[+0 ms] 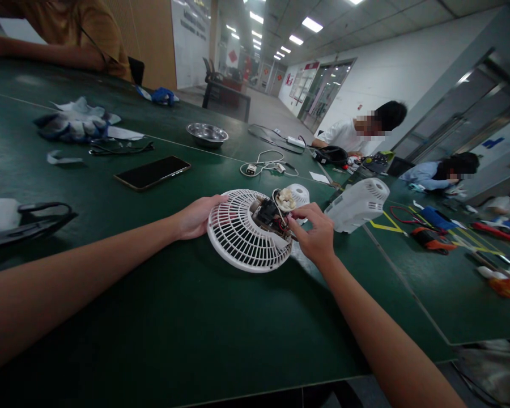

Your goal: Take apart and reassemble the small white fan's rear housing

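White fan grille [242, 238] with exposed motor [267, 213], held over the green counter [195, 323].
Grille rim clamped in the grip of the left hand [199, 218]; right hand [315, 233] placed at the motor wiring [283, 220], closure of its grip cannot be told; white plastic housing [359, 205] stood to the right; smartphone [153, 172], steel bowl [207, 135] and white cable [250, 169] laid beyond.

And no words can be made out! Out past the left grip [195, 218], two lines of dark lettering [194, 20] run across a pale wall panel [187, 59], blurred beyond reading; far beyond the right grip [317, 233], red-and-white notices [302, 82] sit too small on the wall [344, 102], and away to its right, a blurry blue mark [493, 143].
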A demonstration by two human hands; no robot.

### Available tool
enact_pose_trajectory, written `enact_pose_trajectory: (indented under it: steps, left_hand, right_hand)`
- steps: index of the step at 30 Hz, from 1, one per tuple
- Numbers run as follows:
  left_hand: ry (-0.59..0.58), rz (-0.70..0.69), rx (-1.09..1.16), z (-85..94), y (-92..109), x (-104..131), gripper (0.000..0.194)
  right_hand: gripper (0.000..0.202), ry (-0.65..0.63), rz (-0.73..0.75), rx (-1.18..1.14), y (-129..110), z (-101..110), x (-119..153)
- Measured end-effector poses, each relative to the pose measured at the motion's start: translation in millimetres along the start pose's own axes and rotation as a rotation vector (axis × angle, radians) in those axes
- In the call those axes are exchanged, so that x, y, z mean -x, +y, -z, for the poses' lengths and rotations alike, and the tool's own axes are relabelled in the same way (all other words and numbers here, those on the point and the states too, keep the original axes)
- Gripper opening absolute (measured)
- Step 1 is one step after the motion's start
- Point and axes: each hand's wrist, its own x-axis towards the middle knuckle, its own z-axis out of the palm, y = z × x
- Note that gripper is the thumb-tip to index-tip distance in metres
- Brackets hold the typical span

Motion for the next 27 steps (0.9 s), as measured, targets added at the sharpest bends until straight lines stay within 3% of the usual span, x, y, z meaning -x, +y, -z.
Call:
enact_pose_trajectory:
  steps: [14, 22, 27]
  left_hand:
    - [-0.007, 0.015, 0.0, 1.3, 0.4, 0.5, 0.018]
    - [0.012, 0.019, 0.009, 0.1, 0.5, -0.6, 0.018]
    - [0.02, 0.028, 0.016, -1.2, 1.7, 1.4, 0.021]
  right_hand:
    - [0.01, 0.014, -0.125, -0.116, 3.9, -2.3, 2.9]
    - [0.005, 0.04, -0.058, -0.081, 1.6, -0.2, 1.1]
    - [0.01, -0.044, -0.103, -0.09, 5.6, 3.1, 0.4]
